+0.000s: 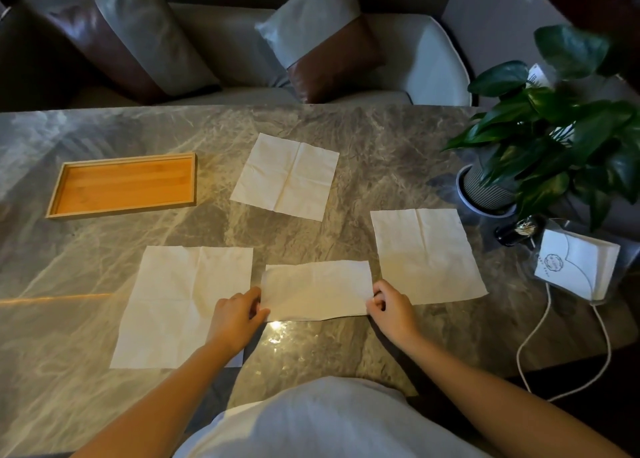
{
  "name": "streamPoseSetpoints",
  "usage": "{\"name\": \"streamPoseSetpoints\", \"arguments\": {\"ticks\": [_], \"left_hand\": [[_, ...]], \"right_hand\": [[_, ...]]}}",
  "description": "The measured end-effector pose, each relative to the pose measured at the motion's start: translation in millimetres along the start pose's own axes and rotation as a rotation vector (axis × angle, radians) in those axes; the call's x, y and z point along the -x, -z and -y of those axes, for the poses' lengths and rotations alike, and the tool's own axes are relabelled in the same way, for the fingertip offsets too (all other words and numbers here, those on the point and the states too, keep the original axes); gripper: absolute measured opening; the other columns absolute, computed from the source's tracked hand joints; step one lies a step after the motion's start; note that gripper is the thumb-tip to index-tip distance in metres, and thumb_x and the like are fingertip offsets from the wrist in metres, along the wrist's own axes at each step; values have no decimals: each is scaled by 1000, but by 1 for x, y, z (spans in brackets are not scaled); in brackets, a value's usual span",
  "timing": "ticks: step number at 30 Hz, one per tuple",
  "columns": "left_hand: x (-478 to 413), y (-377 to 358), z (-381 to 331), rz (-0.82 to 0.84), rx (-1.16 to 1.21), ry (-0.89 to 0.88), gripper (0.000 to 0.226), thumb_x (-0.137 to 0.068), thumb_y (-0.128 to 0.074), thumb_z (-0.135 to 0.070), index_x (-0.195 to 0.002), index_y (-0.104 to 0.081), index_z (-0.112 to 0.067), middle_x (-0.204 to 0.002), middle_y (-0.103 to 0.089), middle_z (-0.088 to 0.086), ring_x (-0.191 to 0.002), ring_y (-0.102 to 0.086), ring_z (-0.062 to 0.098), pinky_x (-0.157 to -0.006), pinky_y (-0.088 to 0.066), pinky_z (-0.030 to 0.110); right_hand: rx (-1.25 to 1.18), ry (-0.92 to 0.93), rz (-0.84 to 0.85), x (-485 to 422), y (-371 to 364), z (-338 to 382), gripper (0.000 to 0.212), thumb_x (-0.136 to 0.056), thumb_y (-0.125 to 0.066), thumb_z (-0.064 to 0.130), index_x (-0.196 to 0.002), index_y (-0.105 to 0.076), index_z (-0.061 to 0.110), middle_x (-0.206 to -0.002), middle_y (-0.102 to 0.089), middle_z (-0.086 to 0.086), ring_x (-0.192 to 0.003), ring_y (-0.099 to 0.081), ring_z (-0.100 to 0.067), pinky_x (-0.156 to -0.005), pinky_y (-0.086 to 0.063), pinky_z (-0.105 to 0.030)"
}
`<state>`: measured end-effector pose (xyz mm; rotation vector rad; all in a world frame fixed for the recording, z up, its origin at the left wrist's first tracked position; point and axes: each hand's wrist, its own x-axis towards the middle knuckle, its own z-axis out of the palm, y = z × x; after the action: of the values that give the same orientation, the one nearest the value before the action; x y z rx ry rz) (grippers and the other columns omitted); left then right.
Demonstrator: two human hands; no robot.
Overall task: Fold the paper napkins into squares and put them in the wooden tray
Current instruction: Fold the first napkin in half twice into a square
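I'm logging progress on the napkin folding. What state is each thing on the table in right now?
wooden tray: no napkins in it.
middle napkin: folded once into a strip, lying flat, not yet square.
left hand: pinches its left end.
right hand: pinches its right end.
far napkin: unfolded, flat.
left napkin: unfolded, flat.
right napkin: unfolded, flat.
potted plant: upright.

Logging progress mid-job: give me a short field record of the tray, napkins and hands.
tray: far left, holds nothing
centre napkin: folded once, a rectangle
left hand: pinches centre napkin's left end
right hand: pinches its right end
unfolded: far napkin, left napkin, right napkin
squares done: none
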<state>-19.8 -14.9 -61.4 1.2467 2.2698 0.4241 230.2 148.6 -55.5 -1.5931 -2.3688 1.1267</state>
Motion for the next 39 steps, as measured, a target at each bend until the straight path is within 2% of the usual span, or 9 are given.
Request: {"name": "streamPoseSetpoints", "arguments": {"ticks": [5,12,17,20,22,24,27,34,39], "left_hand": [[-1,-3,-1,-15,43,-1,14,-89,-56,-31,-98,-55,-20,-81,-69,2,-74,-63,21,-76,-50,34],[-3,-9,-5,0,-18,-29,32,-87,-60,-36,-113,-49,-21,-84,-68,-4,-78,-64,18,-82,-48,33],[2,-9,-10,-180,21,-36,38,-85,-62,-32,-118,-48,-19,-103,-62,0,-96,-59,24,-88,-41,38],[6,-12,-20,-203,-14,-260,33,-90,-52,-31,-122,-52,-21,-122,-58,1,-113,-54,26,-99,-34,40],[7,-24,-34,-28,-176,-407,44,-95,-37,-36,-136,-42,-22,-143,-45,2,-132,-41,25,-111,-21,44],[6,-40,-44,123,-326,-389,54,-99,-22,-39,-149,-13,-22,-160,-9,0,-147,-7,21,-118,2,47],[2,-48,-43,164,-441,-317,56,-100,-18,-28,-148,10,-21,-158,14,-2,-145,16,19,-113,18,49],[7,-29,3,99,-480,-187,65,-96,-28,-20,-147,13,-22,-158,13,1,-146,12,23,-112,17,53],[4,-21,-1,70,-504,-82,64,-89,-2,-38,-149,-2,-15,-159,2,4,-147,-2,27,-114,-3,58]], "right_hand": [[-20,-49,-21,8,2,-2,27,-89,-64,14,-112,-51,14,-90,-68,-6,-79,-65,-19,-71,-56,-29],[2,-54,-10,9,-3,-2,43,-84,-68,12,-119,-42,13,-86,-58,5,-71,-60,-9,-57,-49,-16],[115,61,-141,14,-5,-1,59,-78,-73,13,-130,-45,12,-121,-54,-4,-111,-51,-22,-91,-49,-34],[271,288,-139,13,-10,15,45,-84,-65,19,-126,-50,19,-127,-52,-2,-117,-49,-22,-97,-44,-37],[397,395,-13,10,-23,30,46,-91,-54,25,-135,-43,22,-143,-41,-2,-131,-39,-23,-108,-33,-39],[508,406,140,5,-39,41,55,-98,-43,30,-149,-24,23,-160,-16,-1,-146,-15,-24,-118,-14,-45],[625,340,248,1,-52,39,59,-102,-30,32,-153,0,23,-162,11,2,-149,10,-20,-119,4,-48],[676,315,226,3,-28,-5,57,-103,-23,27,-152,6,25,-161,16,4,-147,17,-18,-120,5,-45],[625,243,204,9,-15,-22,59,-100,-29,37,-152,-4,28,-162,7,6,-149,6,-17,-119,2,-46]]}}
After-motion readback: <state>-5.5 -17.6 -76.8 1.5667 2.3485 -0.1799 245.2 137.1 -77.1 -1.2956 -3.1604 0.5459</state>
